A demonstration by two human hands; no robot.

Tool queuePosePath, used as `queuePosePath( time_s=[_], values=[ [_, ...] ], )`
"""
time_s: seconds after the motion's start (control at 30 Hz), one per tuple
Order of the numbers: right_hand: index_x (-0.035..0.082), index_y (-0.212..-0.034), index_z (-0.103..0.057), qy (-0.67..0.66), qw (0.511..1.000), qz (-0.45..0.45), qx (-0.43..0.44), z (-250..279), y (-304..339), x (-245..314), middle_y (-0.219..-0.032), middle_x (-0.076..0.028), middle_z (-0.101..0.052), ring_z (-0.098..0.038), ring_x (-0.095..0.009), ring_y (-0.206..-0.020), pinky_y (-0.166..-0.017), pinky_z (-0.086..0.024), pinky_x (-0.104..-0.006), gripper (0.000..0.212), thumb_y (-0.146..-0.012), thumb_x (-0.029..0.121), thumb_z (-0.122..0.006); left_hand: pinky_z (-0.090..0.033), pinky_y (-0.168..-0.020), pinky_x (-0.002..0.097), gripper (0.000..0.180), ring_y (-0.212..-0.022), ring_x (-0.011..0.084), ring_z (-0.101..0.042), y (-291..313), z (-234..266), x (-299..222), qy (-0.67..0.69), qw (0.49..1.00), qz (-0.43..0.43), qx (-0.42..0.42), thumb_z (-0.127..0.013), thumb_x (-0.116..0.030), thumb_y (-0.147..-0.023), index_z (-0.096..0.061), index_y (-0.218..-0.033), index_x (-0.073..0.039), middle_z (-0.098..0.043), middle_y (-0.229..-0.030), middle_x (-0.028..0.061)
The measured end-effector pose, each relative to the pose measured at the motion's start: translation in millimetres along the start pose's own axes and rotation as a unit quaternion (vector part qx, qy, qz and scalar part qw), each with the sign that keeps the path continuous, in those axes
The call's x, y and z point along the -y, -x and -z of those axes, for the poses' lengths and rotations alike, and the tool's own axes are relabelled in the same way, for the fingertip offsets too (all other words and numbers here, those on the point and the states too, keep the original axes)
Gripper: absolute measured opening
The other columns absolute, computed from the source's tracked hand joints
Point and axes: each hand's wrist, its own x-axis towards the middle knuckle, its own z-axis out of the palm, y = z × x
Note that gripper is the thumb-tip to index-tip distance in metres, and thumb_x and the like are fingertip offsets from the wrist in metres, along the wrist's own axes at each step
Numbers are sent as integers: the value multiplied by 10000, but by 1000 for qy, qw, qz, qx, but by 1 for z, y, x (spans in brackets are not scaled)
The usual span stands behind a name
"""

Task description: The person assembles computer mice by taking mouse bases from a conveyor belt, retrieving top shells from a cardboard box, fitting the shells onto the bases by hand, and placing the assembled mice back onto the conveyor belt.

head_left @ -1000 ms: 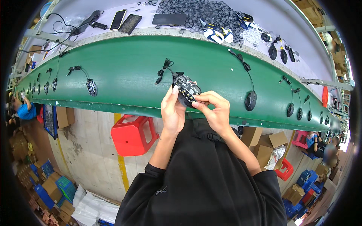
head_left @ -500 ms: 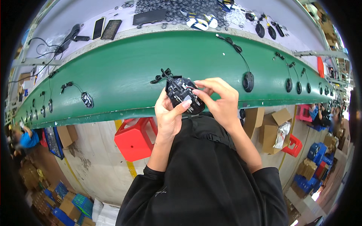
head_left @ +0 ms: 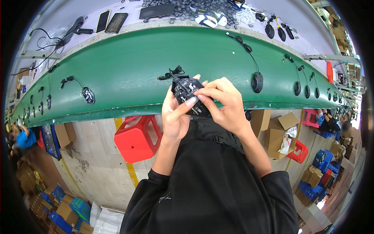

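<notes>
1. My left hand [head_left: 176,121] grasps an open black plastic computer mouse with bared circuitry [head_left: 184,86], thumb over its inner face, other fingers around its far side.
2. My right hand [head_left: 228,104] has thumb and index fingertip drawn close together over the mouse's inside, near the left thumb. I can't tell whether they pinch a small part.
3. What has just changed: half a second ago those right fingertips were farther toward the mouse's right side; now they have come inward. I judge this to be fine handwork inside the shell, with the left hand as the clamp.
4. The mouse is held up over the near edge of the long green work surface [head_left: 128,80], its bundled black cable [head_left: 175,71] reaching away beyond it.
5. Farther out, another open mouse with a pale-flecked interior [head_left: 89,96] lies to the left, and a closed, all-black mouse [head_left: 257,82] to the right.
</notes>
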Motion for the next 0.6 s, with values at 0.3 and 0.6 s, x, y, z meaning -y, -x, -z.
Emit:
queuePosePath(
  time_s=[0.3, 0.6],
  values=[
    [90, -1000, -708, 26, 1000, 9, -4, 24, 28, 8, -1121, -87, -611, -578, -290, -971, -803, -506, -379, 330, -697, -36, -674, -490, -962, 394, 490, -1103, 272, -598, -3, -19, 11, -37, 999, 23, 9, -612, 29, -815, -393, -1253, 16, -537, -1264, 275],
    [-97, -1061, -658, -232, 971, 15, -50, 121, 44, 60, -967, -202, -692, -658, -328, -855, -778, -524, -394, 314, -760, -76, -571, -552, -874, 453, 504, -1089, 408, -612, -13, -54, 49, -66, 996, 53, 5, -602, 78, -790, -401, -1250, 35, -567, -1187, 278]
  ],
)
